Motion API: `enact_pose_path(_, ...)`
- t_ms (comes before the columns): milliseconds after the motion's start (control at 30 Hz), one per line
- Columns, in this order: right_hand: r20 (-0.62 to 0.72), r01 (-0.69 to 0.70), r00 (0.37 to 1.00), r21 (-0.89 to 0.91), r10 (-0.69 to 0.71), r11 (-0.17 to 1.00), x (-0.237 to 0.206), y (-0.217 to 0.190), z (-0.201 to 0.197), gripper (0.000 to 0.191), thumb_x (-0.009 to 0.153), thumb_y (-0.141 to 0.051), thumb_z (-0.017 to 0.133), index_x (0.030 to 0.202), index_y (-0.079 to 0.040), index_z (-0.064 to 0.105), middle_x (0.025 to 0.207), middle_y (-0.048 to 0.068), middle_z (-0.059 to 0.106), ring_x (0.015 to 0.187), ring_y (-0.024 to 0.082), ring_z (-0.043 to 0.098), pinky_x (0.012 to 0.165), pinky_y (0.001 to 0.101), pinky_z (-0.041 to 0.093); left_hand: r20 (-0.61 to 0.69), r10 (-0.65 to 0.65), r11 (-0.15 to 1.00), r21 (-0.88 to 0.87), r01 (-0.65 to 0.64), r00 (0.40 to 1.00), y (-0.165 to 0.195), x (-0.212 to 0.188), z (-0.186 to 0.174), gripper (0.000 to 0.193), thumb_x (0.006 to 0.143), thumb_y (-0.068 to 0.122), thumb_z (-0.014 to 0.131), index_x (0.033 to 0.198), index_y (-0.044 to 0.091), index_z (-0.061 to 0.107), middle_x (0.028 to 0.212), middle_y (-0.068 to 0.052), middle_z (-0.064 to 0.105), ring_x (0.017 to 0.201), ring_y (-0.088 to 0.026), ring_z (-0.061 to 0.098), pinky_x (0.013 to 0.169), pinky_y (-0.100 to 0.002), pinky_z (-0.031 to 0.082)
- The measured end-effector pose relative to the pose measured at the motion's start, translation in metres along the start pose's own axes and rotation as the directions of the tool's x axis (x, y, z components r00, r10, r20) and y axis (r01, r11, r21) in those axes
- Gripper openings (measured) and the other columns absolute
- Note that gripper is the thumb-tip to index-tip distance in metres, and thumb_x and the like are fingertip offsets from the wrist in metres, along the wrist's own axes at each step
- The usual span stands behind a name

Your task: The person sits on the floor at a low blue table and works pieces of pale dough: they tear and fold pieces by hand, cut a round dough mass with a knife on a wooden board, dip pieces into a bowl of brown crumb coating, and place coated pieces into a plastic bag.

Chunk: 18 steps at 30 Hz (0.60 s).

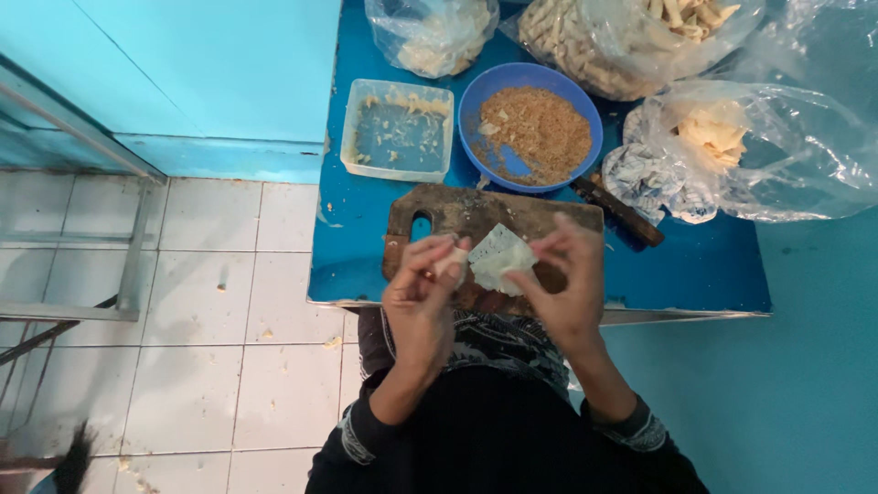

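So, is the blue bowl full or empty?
Partly full. The blue bowl holds brown crumbs heaped over most of it, but bare blue bottom shows at the lower left.

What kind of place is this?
Likely a small home snack-making kitchen: a worn wooden cutting board, a round blue bowl of brown crumbly filling, and clear plastic bags of pale rolled snacks crowd a blue table.
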State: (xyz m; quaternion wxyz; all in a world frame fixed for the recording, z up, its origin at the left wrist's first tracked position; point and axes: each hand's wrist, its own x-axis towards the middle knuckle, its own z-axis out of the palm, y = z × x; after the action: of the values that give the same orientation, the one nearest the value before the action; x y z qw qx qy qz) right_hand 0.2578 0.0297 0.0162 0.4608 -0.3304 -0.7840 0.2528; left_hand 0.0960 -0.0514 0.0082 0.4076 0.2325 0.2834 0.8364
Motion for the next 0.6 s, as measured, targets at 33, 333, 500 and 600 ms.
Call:
enact_pose_path(33, 0.021, -0.073, 0.997, 0.244, 0.070, 0.967, 0.000, -0.004, -0.002, 0.086, 0.087, -0.013, 0.083, 0.157, -0.010, 0.033, 0.136, 0.017, 0.053, 0.121, 0.025, 0.064, 0.100, 0.0381, 0.063, 0.028, 0.017, 1.000, 0.011, -0.018, 0.999, -0.002, -0.002, 0.004, 0.023, 0.098, -0.012, 0.065, 0.118, -0.003, 0.070, 0.136, -0.014, 0.059, 0.127, -0.029, 0.066, 0.108, -0.037, 0.054)
enact_pose_path(333, 0.294, -0.560, 0.817, 0.614, 0.497, 0.557, -0.010, -0.004, -0.012, 0.086, 0.087, 0.008, 0.074, 0.159, -0.011, 0.033, 0.101, 0.012, 0.072, 0.086, 0.016, 0.070, 0.071, 0.0277, 0.058, 0.126, 0.113, 0.905, 0.396, -0.154, 0.986, -0.012, -0.015, 0.016, 0.020, 0.095, -0.009, 0.071, 0.113, -0.002, 0.074, 0.131, -0.012, 0.062, 0.119, -0.020, 0.067, 0.099, -0.031, 0.058)
enact_pose_path(500, 0.197, -0.549, 0.833, 0.402, 0.517, 0.732, -0.014, -0.003, -0.020, 0.083, 0.088, 0.005, 0.074, 0.158, -0.012, 0.031, 0.098, 0.010, 0.074, 0.087, 0.012, 0.071, 0.073, 0.0243, 0.058, 0.224, 0.109, 0.564, 0.789, -0.246, 0.969, -0.014, -0.014, 0.016, 0.020, 0.087, -0.005, 0.078, 0.105, 0.002, 0.076, 0.126, -0.013, 0.063, 0.090, -0.020, 0.069, 0.074, -0.028, 0.057)
enact_pose_path(600, 0.133, -0.557, 0.830, 0.229, 0.541, 0.798, -0.014, -0.011, -0.016, 0.083, 0.088, 0.002, 0.075, 0.156, -0.012, 0.031, 0.097, 0.008, 0.075, 0.083, 0.010, 0.070, 0.067, 0.0243, 0.057, 0.354, 0.143, 0.404, 0.832, -0.381, 0.924, -0.014, -0.015, 0.018, 0.022, 0.089, -0.007, 0.074, 0.110, 0.000, 0.073, 0.128, -0.016, 0.059, 0.096, -0.030, 0.066, 0.077, -0.034, 0.056)
